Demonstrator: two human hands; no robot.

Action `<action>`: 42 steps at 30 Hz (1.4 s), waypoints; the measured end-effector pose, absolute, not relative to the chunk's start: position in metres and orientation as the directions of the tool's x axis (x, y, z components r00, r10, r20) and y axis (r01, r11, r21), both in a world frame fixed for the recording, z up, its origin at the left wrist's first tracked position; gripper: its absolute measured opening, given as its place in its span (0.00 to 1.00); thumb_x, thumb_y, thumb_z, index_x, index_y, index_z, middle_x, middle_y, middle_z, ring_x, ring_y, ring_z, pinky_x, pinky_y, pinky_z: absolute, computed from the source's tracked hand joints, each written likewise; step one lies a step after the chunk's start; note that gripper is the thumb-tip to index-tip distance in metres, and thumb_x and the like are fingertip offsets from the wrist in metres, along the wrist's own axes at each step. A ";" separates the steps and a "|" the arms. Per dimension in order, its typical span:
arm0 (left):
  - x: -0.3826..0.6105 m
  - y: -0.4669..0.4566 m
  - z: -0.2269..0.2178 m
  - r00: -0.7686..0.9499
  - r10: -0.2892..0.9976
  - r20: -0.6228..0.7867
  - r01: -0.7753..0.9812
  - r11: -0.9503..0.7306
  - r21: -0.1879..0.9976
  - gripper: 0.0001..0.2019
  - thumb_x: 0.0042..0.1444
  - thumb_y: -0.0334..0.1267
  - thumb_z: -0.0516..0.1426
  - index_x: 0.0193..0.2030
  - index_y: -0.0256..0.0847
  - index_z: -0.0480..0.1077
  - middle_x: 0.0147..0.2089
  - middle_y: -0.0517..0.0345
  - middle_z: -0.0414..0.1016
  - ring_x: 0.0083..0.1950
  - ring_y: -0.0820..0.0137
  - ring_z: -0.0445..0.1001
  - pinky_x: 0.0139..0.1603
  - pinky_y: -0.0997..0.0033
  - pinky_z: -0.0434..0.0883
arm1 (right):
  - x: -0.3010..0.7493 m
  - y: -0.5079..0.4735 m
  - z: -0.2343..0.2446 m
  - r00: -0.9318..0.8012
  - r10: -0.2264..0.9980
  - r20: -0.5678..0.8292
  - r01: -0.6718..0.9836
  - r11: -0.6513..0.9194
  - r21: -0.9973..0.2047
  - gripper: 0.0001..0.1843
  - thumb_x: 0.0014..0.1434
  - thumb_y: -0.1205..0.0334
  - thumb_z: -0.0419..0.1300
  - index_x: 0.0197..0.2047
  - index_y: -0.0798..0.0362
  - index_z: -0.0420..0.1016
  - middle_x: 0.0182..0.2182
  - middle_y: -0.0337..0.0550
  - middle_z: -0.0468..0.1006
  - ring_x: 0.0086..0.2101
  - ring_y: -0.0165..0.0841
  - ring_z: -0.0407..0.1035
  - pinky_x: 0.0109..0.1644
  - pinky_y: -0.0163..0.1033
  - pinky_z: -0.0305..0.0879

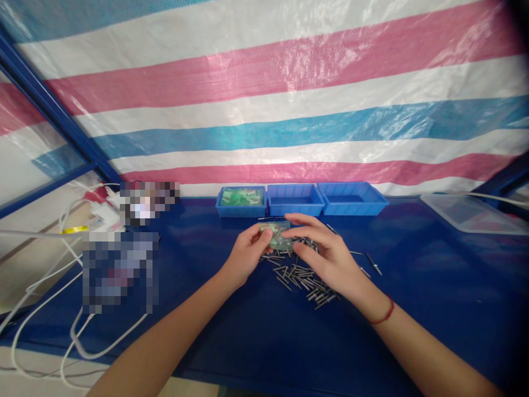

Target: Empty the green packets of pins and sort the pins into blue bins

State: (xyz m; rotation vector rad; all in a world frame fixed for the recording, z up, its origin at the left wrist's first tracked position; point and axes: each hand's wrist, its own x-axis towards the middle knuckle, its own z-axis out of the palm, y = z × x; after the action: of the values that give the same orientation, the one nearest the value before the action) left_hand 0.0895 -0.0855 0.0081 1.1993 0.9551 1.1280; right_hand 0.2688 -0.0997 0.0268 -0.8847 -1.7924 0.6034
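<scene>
Left hand (pixel 247 252) pinches bag (pixel 281 238); right (pixel 328 255) arches, perhaps touching

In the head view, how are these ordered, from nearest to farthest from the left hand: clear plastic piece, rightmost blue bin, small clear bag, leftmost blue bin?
1. Small clear bag: held in the left hand.
2. Leftmost blue bin: beyond the hand.
3. Rightmost blue bin: beyond, to the right.
4. Clear plastic piece: far right.
</scene>
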 end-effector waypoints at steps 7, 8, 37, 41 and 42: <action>0.084 -0.085 0.006 0.213 0.941 0.264 0.129 -0.295 0.947 0.16 0.59 0.48 0.58 0.44 0.37 0.74 0.40 0.53 0.77 0.40 0.67 0.73 0.42 0.69 0.69 | 0.262 -0.094 0.022 -0.261 0.947 -0.186 -0.039 -0.203 -0.978 0.25 0.61 0.40 0.50 0.35 0.54 0.71 0.20 0.41 0.75 0.20 0.30 0.66 0.22 0.33 0.61; 0.084 -0.087 0.008 0.243 0.919 0.310 0.169 -0.355 0.920 0.14 0.60 0.46 0.57 0.45 0.38 0.74 0.42 0.53 0.76 0.43 0.66 0.73 0.45 0.68 0.69 | 0.261 -0.094 0.021 -0.326 0.911 -0.254 -0.084 -0.295 -0.952 0.26 0.61 0.39 0.49 0.34 0.55 0.71 0.21 0.43 0.75 0.21 0.30 0.66 0.21 0.33 0.60; 0.089 -0.085 0.001 0.286 0.950 0.125 0.069 -0.151 0.986 0.15 0.55 0.49 0.60 0.31 0.37 0.67 0.28 0.63 0.68 0.29 0.75 0.66 0.33 0.75 0.64 | 0.260 -0.097 0.014 -0.189 0.969 0.160 0.034 0.169 -0.985 0.16 0.55 0.55 0.62 0.44 0.50 0.65 0.28 0.37 0.76 0.25 0.28 0.67 0.28 0.34 0.62; 0.088 -0.085 0.004 0.254 0.956 0.145 0.091 -0.173 0.981 0.15 0.54 0.48 0.60 0.32 0.37 0.69 0.28 0.62 0.69 0.29 0.74 0.66 0.32 0.75 0.63 | 0.260 -0.096 0.015 -0.201 0.965 0.171 0.046 0.184 -0.982 0.12 0.56 0.55 0.62 0.40 0.52 0.68 0.29 0.38 0.75 0.29 0.30 0.69 0.31 0.36 0.63; 0.088 -0.085 0.005 0.246 0.958 0.146 0.088 -0.172 0.981 0.15 0.54 0.49 0.61 0.32 0.37 0.69 0.28 0.62 0.69 0.29 0.74 0.66 0.32 0.75 0.63 | 0.260 -0.096 0.015 -0.209 0.964 0.165 0.057 0.180 -0.982 0.12 0.56 0.55 0.62 0.39 0.52 0.69 0.29 0.39 0.75 0.29 0.31 0.69 0.31 0.36 0.63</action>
State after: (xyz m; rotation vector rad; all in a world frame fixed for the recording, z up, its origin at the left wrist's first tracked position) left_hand 0.0878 -0.0854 0.0046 1.5118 1.0238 1.0873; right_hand 0.2604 -0.0961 0.0147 -1.0280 -1.4929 1.1862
